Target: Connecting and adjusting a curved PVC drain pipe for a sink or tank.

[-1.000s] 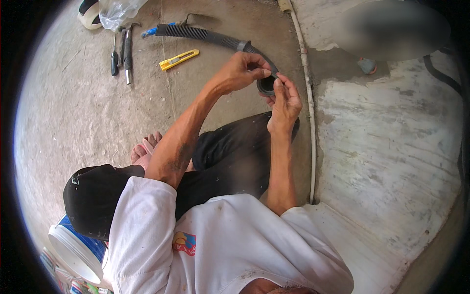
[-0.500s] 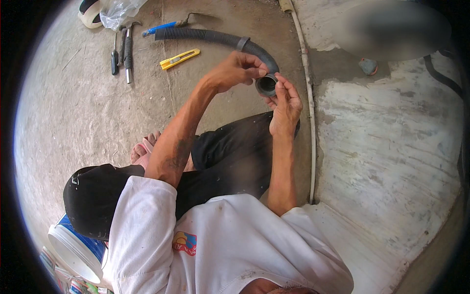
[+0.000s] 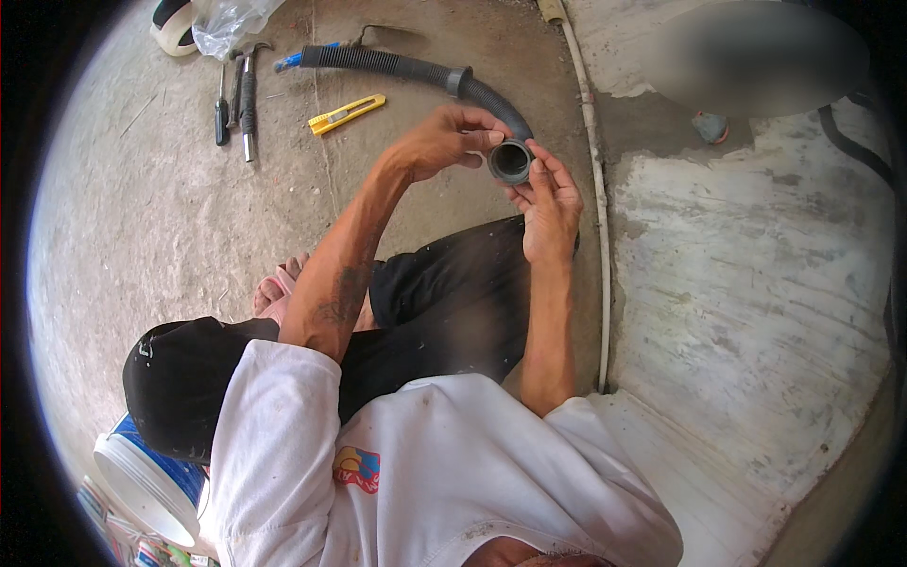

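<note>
Both my hands hold the near end of a dark grey corrugated hose (image 3: 392,68), where a round threaded fitting (image 3: 511,177) turns its open mouth up. My left hand (image 3: 439,146) pinches the fitting's upper left edge between thumb and fingers. From the other side my right hand (image 3: 551,203) grips it, thumb at the rim and fingers behind and below. Further along the hose sits a grey collar (image 3: 458,82). The hose's far end lies on the floor over a blue-handled tool (image 3: 289,62), hiding part of it.
A yellow utility knife (image 3: 347,114) lies left of the hose. Beyond it are a hammer (image 3: 248,104), a screwdriver (image 3: 222,118), tape rolls (image 3: 176,30) and a plastic bag (image 3: 230,25). A thin pipe (image 3: 601,246) runs along the right; a bucket (image 3: 146,487) lies tipped at lower left.
The fitting has shifted slightly left and its mouth faces up more. The hose has turned a little, its far end moving right and up over the blue-handled tool.
</note>
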`<state>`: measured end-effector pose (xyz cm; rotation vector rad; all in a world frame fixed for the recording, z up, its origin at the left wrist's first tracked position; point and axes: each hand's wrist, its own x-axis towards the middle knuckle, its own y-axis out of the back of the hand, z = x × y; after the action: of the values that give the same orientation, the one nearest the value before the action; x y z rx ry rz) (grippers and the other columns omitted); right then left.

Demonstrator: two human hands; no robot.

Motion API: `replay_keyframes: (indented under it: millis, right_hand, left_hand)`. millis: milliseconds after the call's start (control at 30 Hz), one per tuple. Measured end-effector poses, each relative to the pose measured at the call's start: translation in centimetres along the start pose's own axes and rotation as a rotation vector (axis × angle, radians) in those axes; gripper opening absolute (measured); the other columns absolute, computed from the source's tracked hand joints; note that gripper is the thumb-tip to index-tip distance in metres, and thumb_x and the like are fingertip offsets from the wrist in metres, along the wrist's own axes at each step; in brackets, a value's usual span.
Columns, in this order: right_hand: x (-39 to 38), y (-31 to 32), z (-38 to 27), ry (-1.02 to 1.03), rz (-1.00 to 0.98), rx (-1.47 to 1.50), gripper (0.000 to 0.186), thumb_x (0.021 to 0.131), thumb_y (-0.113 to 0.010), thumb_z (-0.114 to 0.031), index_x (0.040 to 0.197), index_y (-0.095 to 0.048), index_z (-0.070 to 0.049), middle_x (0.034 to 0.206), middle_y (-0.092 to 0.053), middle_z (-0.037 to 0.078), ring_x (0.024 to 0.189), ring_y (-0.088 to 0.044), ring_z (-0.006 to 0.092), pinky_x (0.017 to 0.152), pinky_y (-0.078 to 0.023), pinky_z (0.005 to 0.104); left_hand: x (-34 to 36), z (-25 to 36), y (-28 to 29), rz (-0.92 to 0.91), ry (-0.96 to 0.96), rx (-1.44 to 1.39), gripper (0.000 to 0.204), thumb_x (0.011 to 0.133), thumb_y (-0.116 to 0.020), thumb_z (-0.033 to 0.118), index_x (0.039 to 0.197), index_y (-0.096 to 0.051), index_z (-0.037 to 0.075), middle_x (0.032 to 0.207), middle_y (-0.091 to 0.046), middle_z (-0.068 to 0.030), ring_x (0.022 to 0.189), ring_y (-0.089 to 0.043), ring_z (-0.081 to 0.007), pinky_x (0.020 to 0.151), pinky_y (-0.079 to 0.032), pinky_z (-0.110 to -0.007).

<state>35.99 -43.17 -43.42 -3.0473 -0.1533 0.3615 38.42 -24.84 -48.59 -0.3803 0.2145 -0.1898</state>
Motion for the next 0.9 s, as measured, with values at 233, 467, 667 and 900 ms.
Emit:
replay_keyframes:
  millis: [233, 467, 667, 900]
  right_hand:
    - [0.9, 0.3, -0.5, 0.045, 0.034, -0.045, 0.036, 0.099, -0.058, -0.027, 0.125, -0.06, -0.003, 0.109, -0.067, 0.011, 0.091, -0.069, 0.0206, 0.076, -0.056, 0.0316]
    - [1.0, 0.4, -1.6, 0.108, -0.073, -0.005, 0.038, 0.1, -0.055, -0.023, 0.132, -0.055, -0.003, 0.113, -0.066, 0.012, 0.094, -0.069, 0.0202, 0.078, -0.054, 0.028]
    - [0.9, 0.4, -1.8, 0.149, -0.075, 0.034, 0.045, 0.1, -0.055, -0.02, 0.141, -0.047, -0.003, 0.12, -0.064, 0.012, 0.097, -0.068, 0.021, 0.081, -0.054, 0.0286]
    - [1.0, -0.2, -3.4, 0.289, -0.103, -0.037, 0.055, 0.095, -0.063, -0.012, 0.144, -0.041, 0.001, 0.119, -0.064, 0.014, 0.098, -0.067, 0.0183, 0.083, -0.053, 0.027]
  left_hand:
    - [-0.3, 0.7, -0.8, 0.043, 0.003, -0.044, 0.028, 0.089, -0.071, 0.026, 0.109, -0.07, 0.006, 0.092, -0.069, -0.0043, 0.082, -0.063, -0.0141, 0.073, -0.054, -0.03]
    - [0.1, 0.8, -0.2, -0.021, -0.153, -0.039, 0.035, 0.088, -0.072, 0.021, 0.119, -0.067, 0.006, 0.1, -0.071, -0.0071, 0.084, -0.065, -0.0151, 0.076, -0.056, -0.032]
    - [-0.2, 1.2, -1.0, -0.012, -0.202, -0.022, 0.044, 0.085, -0.074, 0.017, 0.126, -0.064, 0.006, 0.106, -0.07, -0.0078, 0.09, -0.066, -0.0191, 0.082, -0.055, -0.033]
    - [0.0, 2.7, -1.9, -0.058, -0.299, -0.09, 0.054, 0.082, -0.076, 0.012, 0.133, -0.058, 0.006, 0.108, -0.068, -0.0063, 0.1, -0.066, -0.0202, 0.093, -0.053, -0.037]
